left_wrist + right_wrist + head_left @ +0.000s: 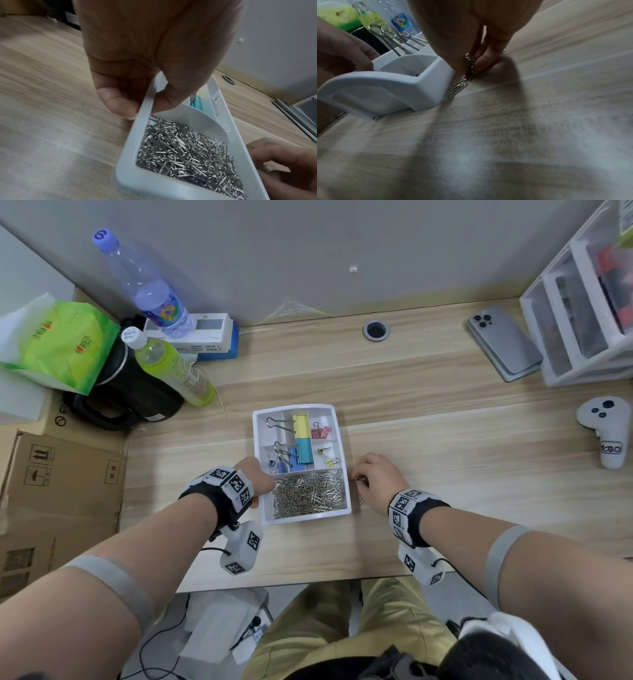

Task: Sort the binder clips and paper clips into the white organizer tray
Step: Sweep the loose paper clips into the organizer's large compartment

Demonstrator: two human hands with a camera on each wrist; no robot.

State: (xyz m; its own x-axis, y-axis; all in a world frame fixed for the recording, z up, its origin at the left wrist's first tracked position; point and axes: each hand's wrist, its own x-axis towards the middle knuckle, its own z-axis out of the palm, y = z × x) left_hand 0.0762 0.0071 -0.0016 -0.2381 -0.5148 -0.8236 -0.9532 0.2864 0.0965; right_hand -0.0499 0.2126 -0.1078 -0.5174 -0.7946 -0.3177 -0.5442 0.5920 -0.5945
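The white organizer tray sits mid-table. Its front compartment holds a heap of silver paper clips. The rear compartments hold large yellow and blue binder clips, pink ones and small yellow ones. My left hand grips the tray's left rim, thumb inside, fingers outside. My right hand is on the table just right of the tray and pinches a few paper clips. More loose clips lie against the tray's right wall.
Bottles, a black kettle and cardboard boxes crowd the left. A phone, a white drawer unit and a white controller stand on the right. A cable hole is at the back.
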